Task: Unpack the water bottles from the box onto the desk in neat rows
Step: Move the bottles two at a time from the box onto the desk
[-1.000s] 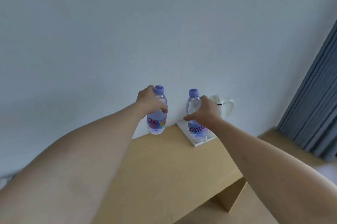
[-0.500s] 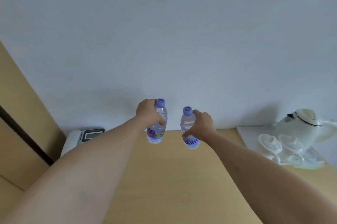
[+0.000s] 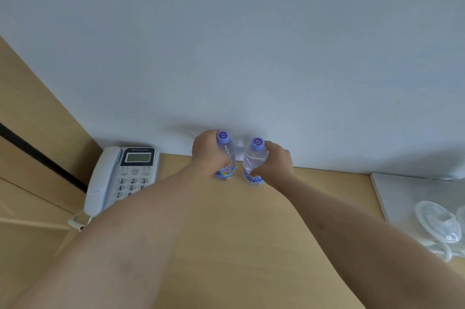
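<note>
Two clear water bottles with purple caps stand upright side by side at the back of the wooden desk [image 3: 226, 233], close to the wall. My left hand [image 3: 207, 154] grips the left bottle [image 3: 226, 155] around its body. My right hand [image 3: 275, 162] grips the right bottle [image 3: 255, 161] the same way. Their bases are at the desk surface; I cannot tell whether they touch it. The box is out of view.
A white desk phone [image 3: 118, 178] sits at the back left of the desk. A white tray [image 3: 392, 190] with clear glass cups [image 3: 437, 223] lies at the right edge. A wooden panel rises on the left; the pale wall stands directly behind the bottles.
Both hands carried the bottles left along the desk, away from the kettle tray, and lowered them toward the back of the desk. The view tilted down; the phone came into sight.
</note>
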Demonstrator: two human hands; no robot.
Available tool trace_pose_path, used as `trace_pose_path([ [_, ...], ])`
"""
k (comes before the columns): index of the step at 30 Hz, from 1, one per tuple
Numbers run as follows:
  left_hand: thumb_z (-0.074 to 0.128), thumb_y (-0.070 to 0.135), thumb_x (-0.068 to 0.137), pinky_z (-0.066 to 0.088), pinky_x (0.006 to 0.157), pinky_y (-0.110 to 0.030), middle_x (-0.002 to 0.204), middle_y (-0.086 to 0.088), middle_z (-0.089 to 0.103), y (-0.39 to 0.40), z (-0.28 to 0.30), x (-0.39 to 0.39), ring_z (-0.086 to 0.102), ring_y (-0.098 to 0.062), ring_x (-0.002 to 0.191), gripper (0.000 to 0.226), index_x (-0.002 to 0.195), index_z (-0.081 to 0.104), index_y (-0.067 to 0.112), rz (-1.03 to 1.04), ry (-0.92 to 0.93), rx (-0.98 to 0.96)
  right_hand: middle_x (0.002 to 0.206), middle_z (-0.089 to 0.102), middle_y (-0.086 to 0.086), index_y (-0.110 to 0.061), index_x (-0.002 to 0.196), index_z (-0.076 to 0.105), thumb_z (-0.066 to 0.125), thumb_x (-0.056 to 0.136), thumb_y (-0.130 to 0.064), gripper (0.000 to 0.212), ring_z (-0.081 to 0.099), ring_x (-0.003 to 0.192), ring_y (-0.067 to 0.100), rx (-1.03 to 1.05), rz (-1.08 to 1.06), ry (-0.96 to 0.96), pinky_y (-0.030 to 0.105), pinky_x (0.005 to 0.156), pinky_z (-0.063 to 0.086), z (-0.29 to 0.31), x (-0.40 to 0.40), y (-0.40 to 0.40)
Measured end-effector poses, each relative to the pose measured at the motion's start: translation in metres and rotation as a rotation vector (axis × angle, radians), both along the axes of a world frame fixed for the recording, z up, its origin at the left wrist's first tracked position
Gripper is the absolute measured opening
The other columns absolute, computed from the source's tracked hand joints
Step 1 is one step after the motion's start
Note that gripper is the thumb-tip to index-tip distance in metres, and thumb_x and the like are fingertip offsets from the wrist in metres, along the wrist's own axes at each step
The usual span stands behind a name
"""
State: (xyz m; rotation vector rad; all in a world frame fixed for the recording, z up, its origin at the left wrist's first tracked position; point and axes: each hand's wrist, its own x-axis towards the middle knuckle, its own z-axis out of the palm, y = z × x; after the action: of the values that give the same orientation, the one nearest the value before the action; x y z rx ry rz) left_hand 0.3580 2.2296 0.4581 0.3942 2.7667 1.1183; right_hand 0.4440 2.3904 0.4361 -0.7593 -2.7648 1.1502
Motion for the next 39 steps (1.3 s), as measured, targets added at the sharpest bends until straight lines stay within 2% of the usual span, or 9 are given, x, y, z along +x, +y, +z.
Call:
trace_pose_path([
  [3, 0.081, 0.003, 0.054, 0.033, 0.053, -0.019, 0.075, 0.003, 0.058, 0.006, -0.008, -0.002, 0.053, -0.018, 0.070, 0.030, 0.073, 0.061, 0.016, 0.004, 0.021, 0.010, 0.077, 0.060, -0.015, -0.034, 0.094, 0.056, 0.081, 0.051, -0.015, 0.053, 0.059, 0.072, 0.013, -0.043, -0.039, -0.009, 0.021, 0.050, 0.041, -0.007, -0.004, -0.001],
  [6, 0.085, 0.004, 0.052, 0.038, 0.064, -0.021, 0.090, -0.001, 0.061, 0.013, -0.012, -0.002, 0.055, -0.018, 0.079, 0.041, 0.089, 0.068, 0.012, 0.024, 0.028, 0.025, 0.093, 0.060, -0.007, -0.026, 0.114, 0.050, 0.080, 0.055, -0.008, 0.068, 0.059, 0.081, 0.018, -0.112, -0.100, 0.011, 0.027, 0.058, 0.048, -0.011, -0.010, 0.001],
  [8, 0.086, 0.005, 0.052, 0.040, 0.067, -0.022, 0.092, -0.003, 0.063, 0.018, -0.013, -0.001, 0.057, -0.020, 0.081, 0.043, 0.092, 0.068, 0.009, 0.023, 0.048, 0.033, 0.099, 0.059, -0.002, -0.022, 0.118, 0.046, 0.078, 0.057, -0.004, 0.072, 0.058, 0.083, 0.021, -0.121, -0.112, 0.018, 0.026, 0.057, 0.045, -0.012, -0.012, 0.003],
  [17, 0.084, 0.008, 0.055, 0.040, 0.069, -0.023, 0.098, -0.004, 0.062, 0.037, -0.019, 0.002, 0.059, -0.021, 0.087, 0.044, 0.094, 0.065, 0.011, 0.008, 0.086, 0.055, 0.105, 0.052, 0.001, -0.019, 0.117, 0.057, 0.068, 0.063, 0.003, 0.059, 0.050, 0.085, 0.016, -0.057, -0.142, 0.100, 0.009, 0.056, 0.029, -0.023, -0.013, 0.019],
  [24, 0.085, 0.015, 0.060, 0.032, 0.067, -0.020, 0.108, -0.005, 0.050, 0.032, -0.025, 0.010, 0.049, -0.018, 0.089, 0.061, 0.106, 0.046, 0.009, 0.023, 0.088, 0.083, 0.116, 0.055, 0.001, -0.020, 0.126, 0.046, 0.070, 0.071, -0.005, 0.062, 0.057, 0.098, 0.022, 0.028, -0.130, 0.098, 0.026, 0.073, 0.040, -0.025, -0.010, 0.016],
  [27, 0.085, 0.022, 0.060, 0.043, 0.077, -0.029, 0.123, -0.005, 0.046, 0.030, -0.018, 0.016, 0.053, -0.022, 0.102, 0.072, 0.120, 0.047, 0.014, 0.019, 0.095, 0.054, 0.120, 0.047, 0.006, -0.020, 0.129, 0.042, 0.066, 0.071, 0.000, 0.066, 0.054, 0.088, 0.024, 0.089, -0.112, 0.010, 0.028, 0.070, 0.040, -0.017, -0.006, 0.017],
  [31, 0.081, 0.026, 0.065, 0.040, 0.083, -0.030, 0.132, -0.004, 0.039, 0.015, 0.000, 0.021, 0.045, -0.025, 0.117, 0.074, 0.129, 0.045, 0.021, 0.021, 0.156, -0.019, 0.126, 0.040, 0.008, -0.019, 0.133, 0.039, 0.070, 0.068, -0.004, 0.073, 0.056, 0.090, 0.026, 0.118, -0.122, -0.045, 0.028, 0.071, 0.040, 0.004, 0.011, 0.020],
  [34, 0.078, 0.025, 0.070, 0.039, 0.083, -0.031, 0.134, -0.005, 0.037, 0.013, 0.020, 0.029, 0.039, -0.026, 0.120, 0.070, 0.131, 0.044, 0.022, 0.023, 0.206, -0.023, 0.127, 0.041, 0.007, -0.021, 0.136, 0.038, 0.073, 0.068, -0.007, 0.078, 0.052, 0.090, 0.023, 0.148, -0.147, -0.038, 0.028, 0.071, 0.038, 0.024, 0.034, 0.023],
  [39, 0.073, 0.020, 0.069, 0.044, 0.089, -0.039, 0.131, -0.003, 0.036, 0.030, 0.048, 0.058, 0.037, -0.024, 0.118, 0.068, 0.131, 0.044, 0.026, -0.070, 0.282, 0.034, 0.129, 0.043, 0.005, -0.023, 0.141, 0.036, 0.074, 0.069, -0.012, 0.082, 0.051, 0.106, 0.025, 0.226, -0.204, 0.013, 0.027, 0.074, 0.036, 0.050, 0.080, 0.025],
])
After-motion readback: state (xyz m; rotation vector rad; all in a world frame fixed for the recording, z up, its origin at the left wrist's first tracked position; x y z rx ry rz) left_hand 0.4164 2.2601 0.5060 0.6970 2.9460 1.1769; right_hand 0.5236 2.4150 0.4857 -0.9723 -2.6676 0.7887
